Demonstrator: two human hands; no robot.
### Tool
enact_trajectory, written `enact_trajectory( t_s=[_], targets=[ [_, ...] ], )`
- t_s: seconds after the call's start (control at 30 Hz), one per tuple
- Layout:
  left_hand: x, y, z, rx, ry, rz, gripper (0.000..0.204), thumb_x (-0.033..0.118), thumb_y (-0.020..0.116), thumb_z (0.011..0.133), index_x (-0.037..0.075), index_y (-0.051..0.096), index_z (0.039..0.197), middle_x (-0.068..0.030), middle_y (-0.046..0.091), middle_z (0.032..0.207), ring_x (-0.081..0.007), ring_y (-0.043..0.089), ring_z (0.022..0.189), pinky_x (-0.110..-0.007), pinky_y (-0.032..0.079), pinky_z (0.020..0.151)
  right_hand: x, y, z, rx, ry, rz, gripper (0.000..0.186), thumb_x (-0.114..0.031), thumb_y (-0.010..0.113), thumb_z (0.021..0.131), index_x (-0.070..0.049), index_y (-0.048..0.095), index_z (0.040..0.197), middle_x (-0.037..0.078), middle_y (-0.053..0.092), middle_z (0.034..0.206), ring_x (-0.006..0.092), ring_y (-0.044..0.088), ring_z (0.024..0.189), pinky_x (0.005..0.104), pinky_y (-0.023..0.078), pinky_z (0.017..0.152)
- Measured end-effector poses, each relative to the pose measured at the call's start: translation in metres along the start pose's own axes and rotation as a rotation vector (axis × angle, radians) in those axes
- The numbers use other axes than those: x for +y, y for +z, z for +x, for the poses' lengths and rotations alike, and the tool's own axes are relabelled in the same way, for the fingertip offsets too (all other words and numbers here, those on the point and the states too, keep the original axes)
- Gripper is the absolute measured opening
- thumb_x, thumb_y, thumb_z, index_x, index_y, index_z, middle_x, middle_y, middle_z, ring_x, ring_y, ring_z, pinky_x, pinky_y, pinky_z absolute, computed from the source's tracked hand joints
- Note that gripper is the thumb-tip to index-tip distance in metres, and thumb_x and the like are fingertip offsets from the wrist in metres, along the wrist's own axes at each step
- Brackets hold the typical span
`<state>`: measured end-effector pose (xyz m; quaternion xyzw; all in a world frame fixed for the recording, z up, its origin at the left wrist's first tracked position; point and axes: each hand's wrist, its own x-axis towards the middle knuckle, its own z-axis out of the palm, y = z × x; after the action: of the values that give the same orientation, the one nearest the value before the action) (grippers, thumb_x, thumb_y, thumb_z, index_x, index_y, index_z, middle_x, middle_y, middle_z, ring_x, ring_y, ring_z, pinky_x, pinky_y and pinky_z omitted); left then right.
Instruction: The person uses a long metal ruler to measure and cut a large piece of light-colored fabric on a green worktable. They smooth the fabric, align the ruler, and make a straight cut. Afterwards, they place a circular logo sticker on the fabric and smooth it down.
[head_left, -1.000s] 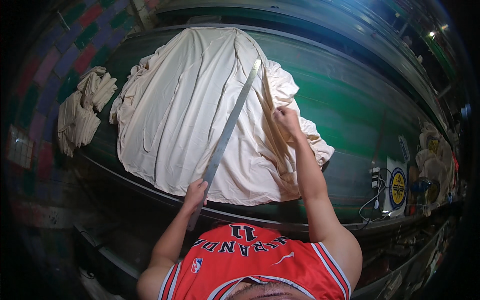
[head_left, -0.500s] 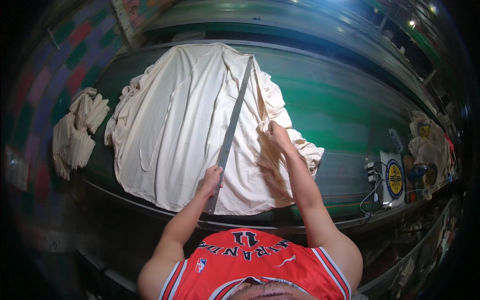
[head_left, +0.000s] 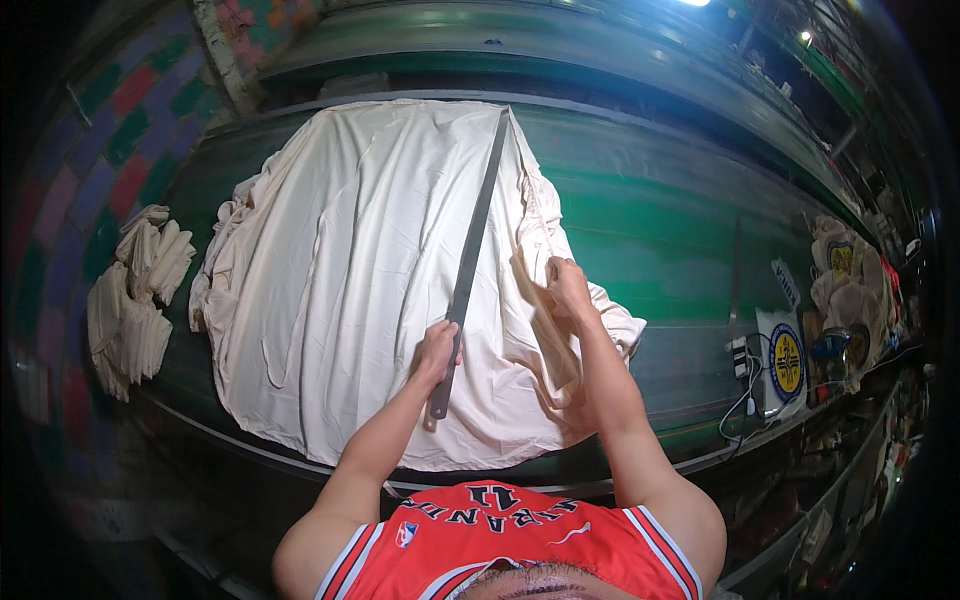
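Observation:
A wide cream cloth (head_left: 340, 240) lies spread in soft folds over the green table, its left and right sides bunched up. Across its right part runs a long grey metal ruler (head_left: 480, 220), slanting from the far edge toward me. My left hand (head_left: 438, 350) is closed round the ruler near its near end, which has a hole in it. To the right of the ruler, my right hand (head_left: 568, 286) is closed in a pinch on the gathered cloth. Its fingertips are partly hidden.
A stack of folded cream cloth (head_left: 135, 300) sits at the table's left end. On the right are a white bag with a round blue and yellow emblem (head_left: 786, 362), a white power strip (head_left: 740, 358) with cables, and a pile of printed cream cloth (head_left: 850, 285). A brick wall (head_left: 110, 140) borders the left.
The ruler's near end now lies farther in from the cloth's near edge. My left hand has moved slightly away from me with it. The right hand still pinches the cloth; the view has shifted a little.

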<state>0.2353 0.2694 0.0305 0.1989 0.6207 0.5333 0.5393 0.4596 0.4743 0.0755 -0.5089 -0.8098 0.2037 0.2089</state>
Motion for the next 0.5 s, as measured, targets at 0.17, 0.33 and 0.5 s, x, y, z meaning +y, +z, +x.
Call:
enact_trajectory(
  t_s=[0.17, 0.33, 0.5],
  targets=[
    [0.006, 0.016, 0.033, -0.012, 0.02, -0.047, 0.023, 0.019, 0.05, 0.099, 0.008, 0.051, 0.079, -0.0036, 0.048, 0.059, -0.0129, 0.045, 0.042, -0.028, 0.038, 0.036, 0.002, -0.009, 0.019, 0.051, 0.04, -0.015, 0.029, -0.002, 0.052, 0.086, -0.003, 0.066, 0.112, 0.027, 0.063, 0.109, 0.0456, 0.062, 0.1, 0.0493, 0.051, 0.085],
    [0.013, 0.034, 0.058, -0.019, 0.002, -0.081, 0.022, 0.018, 0.051, 0.099, 0.008, 0.051, 0.079, -0.0044, 0.048, 0.06, -0.0131, 0.045, 0.043, -0.028, 0.038, 0.036, -0.001, -0.025, 0.016, 0.033, 0.143, -0.182, 0.028, -0.012, 0.06, 0.086, 0.0, 0.067, 0.11, 0.026, 0.062, 0.11, 0.0431, 0.062, 0.102, 0.0487, 0.051, 0.088],
    [0.014, 0.043, 0.063, -0.019, -0.02, -0.024, 0.022, 0.018, 0.05, 0.099, 0.007, 0.051, 0.08, -0.0049, 0.049, 0.063, -0.0138, 0.045, 0.046, -0.029, 0.04, 0.039, 0.009, -0.014, -0.01, 0.07, 0.227, -0.479, 0.027, -0.01, 0.062, 0.082, 0.006, 0.067, 0.103, 0.023, 0.057, 0.12, 0.0382, 0.058, 0.109, 0.0505, 0.049, 0.091]
  ],
)
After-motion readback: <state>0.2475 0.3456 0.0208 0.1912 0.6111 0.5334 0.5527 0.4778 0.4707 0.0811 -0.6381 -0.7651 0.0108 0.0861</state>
